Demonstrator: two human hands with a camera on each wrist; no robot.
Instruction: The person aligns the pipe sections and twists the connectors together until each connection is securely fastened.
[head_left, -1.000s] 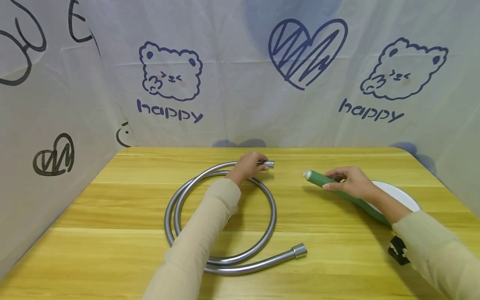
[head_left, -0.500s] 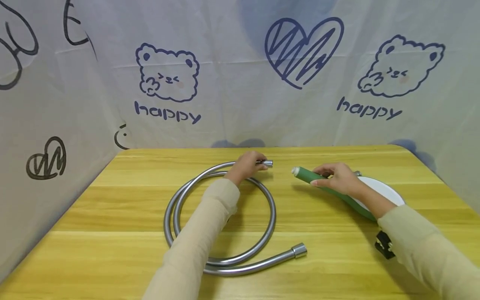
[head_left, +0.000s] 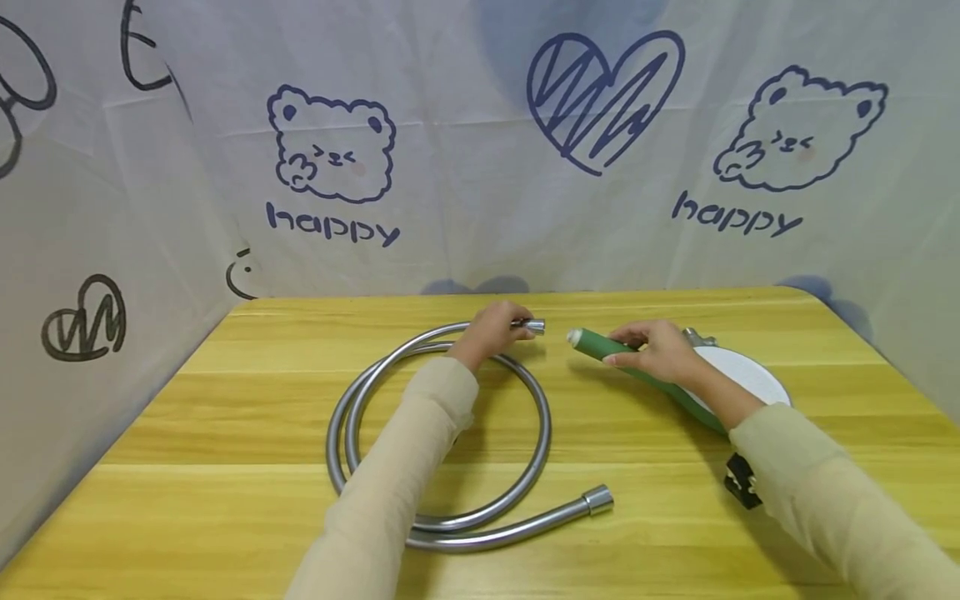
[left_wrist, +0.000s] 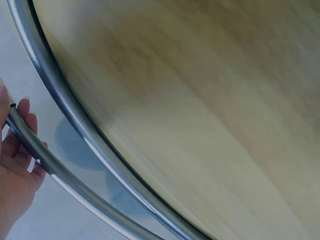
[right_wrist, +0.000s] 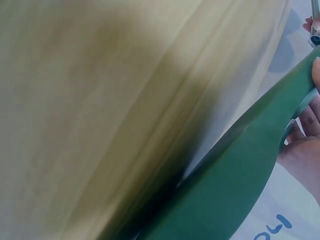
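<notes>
A silver shower hose [head_left: 542, 433] lies coiled on the wooden table. My left hand [head_left: 497, 329] pinches it near one end, whose metal connector [head_left: 535, 326] sticks out to the right of the fingers. The hose's other end [head_left: 597, 500] rests loose toward the front. My right hand [head_left: 660, 352] grips the handle of a green shower head [head_left: 596, 343], held slanted, with its white round face [head_left: 738, 379] up. The handle's pale threaded tip [head_left: 574, 337] points at the connector, a small gap between them. In the right wrist view the green back of the shower head [right_wrist: 225, 185] fills the lower right.
A small metal fitting [head_left: 697, 337] lies behind the shower head, partly hidden by it. Past the far edge of the table [head_left: 300, 310] hangs a white cloth [head_left: 465, 208] with bear and heart drawings. A black wrist device [head_left: 742, 481] shows under the right sleeve.
My right hand has brought the shower head left, nearer the hose connector, uncovering the metal fitting behind it. The left hand and hose stay nearly where they were.
</notes>
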